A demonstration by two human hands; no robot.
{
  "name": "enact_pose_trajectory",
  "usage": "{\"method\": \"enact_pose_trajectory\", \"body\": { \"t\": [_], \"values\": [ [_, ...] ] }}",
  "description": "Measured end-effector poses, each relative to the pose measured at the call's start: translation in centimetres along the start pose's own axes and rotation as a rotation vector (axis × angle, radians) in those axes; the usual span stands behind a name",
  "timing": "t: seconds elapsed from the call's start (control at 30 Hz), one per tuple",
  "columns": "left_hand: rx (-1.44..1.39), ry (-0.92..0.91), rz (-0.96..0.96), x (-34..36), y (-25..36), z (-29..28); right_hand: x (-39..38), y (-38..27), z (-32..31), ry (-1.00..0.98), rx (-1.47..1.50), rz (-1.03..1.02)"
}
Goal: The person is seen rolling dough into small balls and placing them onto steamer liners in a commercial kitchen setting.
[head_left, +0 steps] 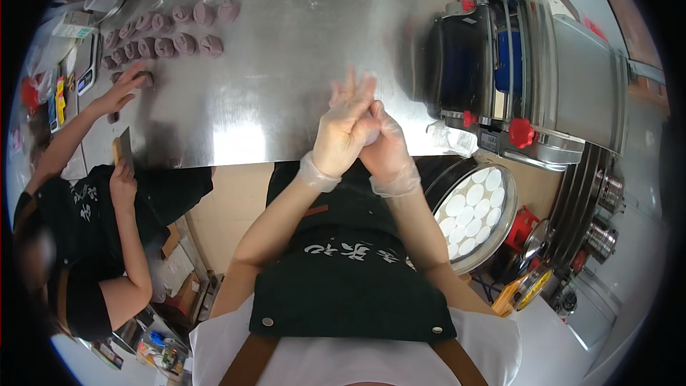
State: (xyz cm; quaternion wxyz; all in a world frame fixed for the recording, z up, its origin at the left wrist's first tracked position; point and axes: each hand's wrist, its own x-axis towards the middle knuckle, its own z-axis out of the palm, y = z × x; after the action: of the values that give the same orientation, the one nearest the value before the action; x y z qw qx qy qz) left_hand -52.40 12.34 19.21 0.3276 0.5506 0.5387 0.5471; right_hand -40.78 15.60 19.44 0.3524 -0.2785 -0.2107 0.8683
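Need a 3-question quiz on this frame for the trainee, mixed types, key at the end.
1. True or false: the gloved left hand and the gloved right hand are held wide apart.

2. Multiple choice: what colour are the large knobs on the machine at the right?
a) green
b) red
c) yellow

3. Short answer: in how many rows do most of the purple dough-like pieces lie on the metal table?

Key:
1. False; the two hands are brought together.
2. b
3. Two.
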Motion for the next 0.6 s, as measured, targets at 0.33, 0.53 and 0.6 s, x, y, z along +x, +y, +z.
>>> {"method": "enact_pose_trajectory", "body": {
  "t": [0.33, 0.53, 0.6],
  "values": [
    [-0.653, 0.085, -0.498, -4.3, -4.4, -2.7, 0.3, 7.3, 2.2, 0.249, 0.100, -0.114],
    [-0.217, -0.075, -0.081, -5.5, -7.7, -5.3, -0.5, 10.2, 0.7, 0.276, 0.056, 0.196],
    [-0.592, -0.101, -0.363, -6.5, -7.7, -4.7, -0.2, 12.2, 3.2, 0.506, -0.051, -0.126]
  ]
}}
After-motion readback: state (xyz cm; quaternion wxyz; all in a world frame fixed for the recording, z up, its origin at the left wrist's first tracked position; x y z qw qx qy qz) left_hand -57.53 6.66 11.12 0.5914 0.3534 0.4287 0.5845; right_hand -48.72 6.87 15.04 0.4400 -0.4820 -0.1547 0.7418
